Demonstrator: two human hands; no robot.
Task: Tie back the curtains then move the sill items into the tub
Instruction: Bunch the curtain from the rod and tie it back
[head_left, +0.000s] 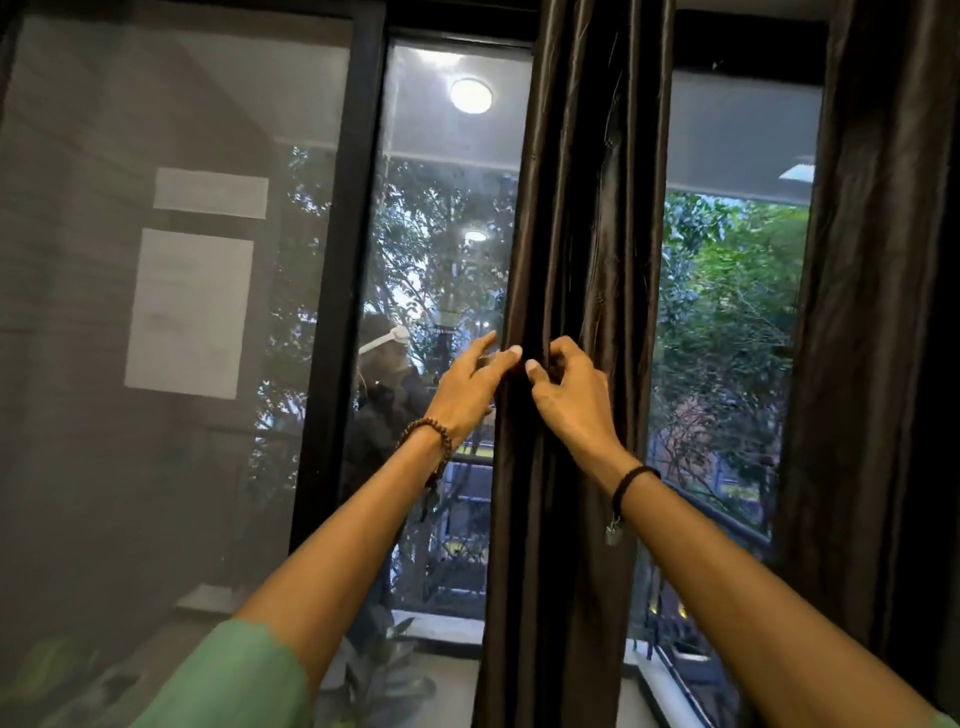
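At the middle of the window, a dark brown curtain (576, 291) is held by two hands.

The curtain is bunched into a long roll that hangs between two glass panes. On its left edge, the left hand (470, 387) is laid with fingers (506, 357) straight and close together, thumb pressed on the cloth. Just beside it, the right hand (569, 389) is curled, and a fold is pinched by its fingers (535, 366). A second curtain (883, 312) is hung far right.
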